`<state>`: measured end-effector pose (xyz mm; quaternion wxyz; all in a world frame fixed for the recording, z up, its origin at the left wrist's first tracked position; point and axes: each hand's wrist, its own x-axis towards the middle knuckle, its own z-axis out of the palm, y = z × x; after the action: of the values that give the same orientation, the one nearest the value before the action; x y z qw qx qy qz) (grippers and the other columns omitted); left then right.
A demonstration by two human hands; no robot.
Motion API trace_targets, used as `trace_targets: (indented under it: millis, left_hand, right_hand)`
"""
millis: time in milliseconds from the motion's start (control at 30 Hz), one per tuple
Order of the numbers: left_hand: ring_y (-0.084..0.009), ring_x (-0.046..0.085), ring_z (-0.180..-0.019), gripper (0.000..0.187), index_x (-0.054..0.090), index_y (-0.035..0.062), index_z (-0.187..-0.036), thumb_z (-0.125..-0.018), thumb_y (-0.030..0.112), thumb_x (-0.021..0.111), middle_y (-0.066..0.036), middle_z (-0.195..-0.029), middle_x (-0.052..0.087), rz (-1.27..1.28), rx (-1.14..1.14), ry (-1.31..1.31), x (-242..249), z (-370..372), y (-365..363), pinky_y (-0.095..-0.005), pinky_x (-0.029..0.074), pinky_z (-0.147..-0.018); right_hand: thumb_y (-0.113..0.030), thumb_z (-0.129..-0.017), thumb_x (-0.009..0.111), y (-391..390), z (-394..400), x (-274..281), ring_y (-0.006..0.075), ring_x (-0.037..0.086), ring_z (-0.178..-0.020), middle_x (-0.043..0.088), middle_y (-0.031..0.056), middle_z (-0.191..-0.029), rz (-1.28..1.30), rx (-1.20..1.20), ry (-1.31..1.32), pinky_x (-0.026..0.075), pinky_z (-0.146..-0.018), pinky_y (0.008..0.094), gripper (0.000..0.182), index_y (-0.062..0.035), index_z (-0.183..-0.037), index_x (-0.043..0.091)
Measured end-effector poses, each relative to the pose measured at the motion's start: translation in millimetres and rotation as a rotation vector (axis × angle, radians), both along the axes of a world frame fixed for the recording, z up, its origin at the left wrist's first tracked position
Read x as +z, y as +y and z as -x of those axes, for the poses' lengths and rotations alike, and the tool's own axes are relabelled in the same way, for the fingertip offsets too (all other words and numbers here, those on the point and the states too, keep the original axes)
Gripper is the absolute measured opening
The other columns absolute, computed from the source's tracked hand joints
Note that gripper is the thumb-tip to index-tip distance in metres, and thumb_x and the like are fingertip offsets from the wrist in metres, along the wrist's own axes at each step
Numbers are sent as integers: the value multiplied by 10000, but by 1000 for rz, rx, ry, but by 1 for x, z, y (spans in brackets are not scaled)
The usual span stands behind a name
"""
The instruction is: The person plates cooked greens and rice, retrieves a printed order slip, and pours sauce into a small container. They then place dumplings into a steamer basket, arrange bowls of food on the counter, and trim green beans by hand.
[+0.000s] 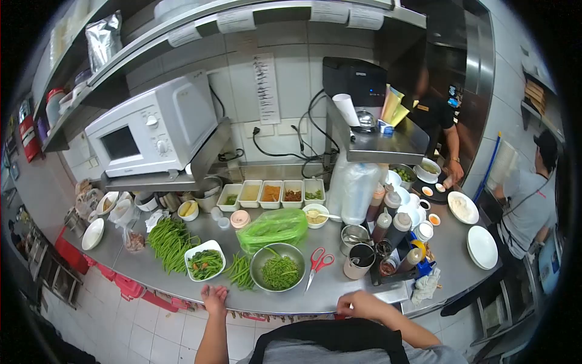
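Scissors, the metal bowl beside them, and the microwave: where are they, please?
Scissors point(314, 269): head view, where blades meet handles.
Metal bowl point(257, 266): head view, left inner wall.
Microwave point(156, 134): head view, front panel.

There are five rectangular white tubs point(270, 205), one microwave point(157, 130), one green bag point(273, 230) and one pair of scissors point(314, 269).

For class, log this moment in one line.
left hand: open, near square bowl | right hand: curled, contents hidden | scissors: beside steel bowl

Scissors point(314, 269) flash red handles | chopped vegetables point(279, 273) show vivid green | metal bowl point(256, 265) gleams silver | square dish point(210, 244) shines white | bag point(273, 230) glows translucent lime | microwave point(163, 124) wears white | printer point(345, 79) appears black
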<state>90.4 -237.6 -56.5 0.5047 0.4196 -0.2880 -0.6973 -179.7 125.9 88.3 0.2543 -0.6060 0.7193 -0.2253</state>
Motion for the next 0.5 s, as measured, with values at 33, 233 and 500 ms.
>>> trace_targets:
  millis: [33, 233, 500]
  left_hand:
    - [-204, 594, -713, 363, 283, 101, -1260, -928, 141, 422, -161, -933, 558, -3, 7, 4, -4, 1, 1, -274, 503, -607]
    - [-314, 517, -905, 235, 508, 13, -1031, -828, 121, 555, -174, -995, 542, 1018, -84, -953, 17, 9, 37, -400, 433, -801]
    - [-350, 461, -962, 245, 546, 24, -968, -737, 57, 622, -178, -1044, 498, 1560, 24, -900, 124, 44, 33, -420, 369, -840]
  right_hand:
    - [-186, -769, 558, -1, -1, -25, 306, 602, -745, 626, 112, -784, -21, 38, -84, 468, -669, 386, 123, -103, -842, 613]
    - [-302, -808, 576, -13, -12, -54, 317, 607, -783, 627, 128, -801, -169, -6, 23, 477, -692, 391, 232, -106, -929, 600]
    - [-260, -783, 642, -27, -18, -86, 291, 593, -713, 611, 121, -752, 214, -82, -16, 476, -660, 381, 191, -75, -819, 614]
